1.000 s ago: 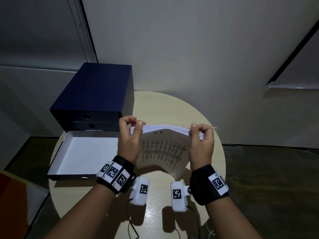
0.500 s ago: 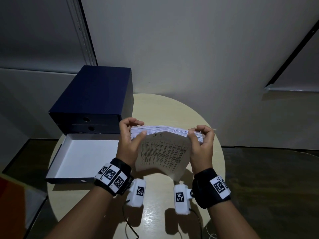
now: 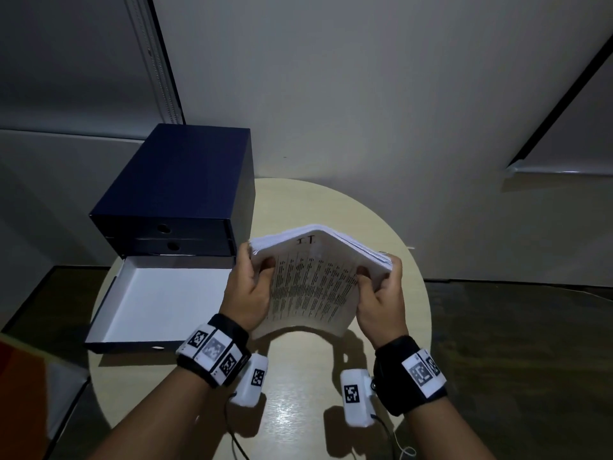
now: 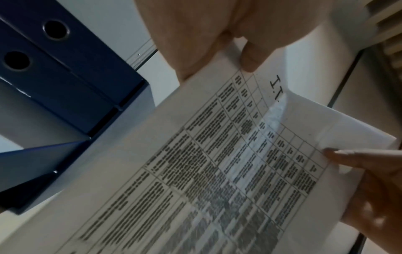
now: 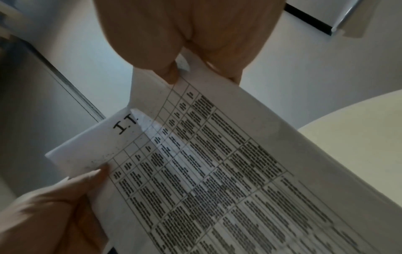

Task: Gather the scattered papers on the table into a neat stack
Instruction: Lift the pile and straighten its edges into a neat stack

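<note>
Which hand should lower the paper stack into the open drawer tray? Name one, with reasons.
Left. The left hand grips the paper stack on the side nearest the open drawer tray; the right hand holds the far side, so it would cross over.

Both arms are bare, no sleeves anywhere in the head view. Each wrist has a wide black strap [image 3: 212, 355] with white blocks on it carrying black-and-white square marker codes; the other black strap [image 3: 403, 376] is on the right wrist. A chunky white camera unit [image 3: 249, 380] hangs off the inner side of the left wrist, with its own marker sticker, and a matching white unit [image 3: 355, 396] sits on the right. Thin dark cables trail from both.
</note>
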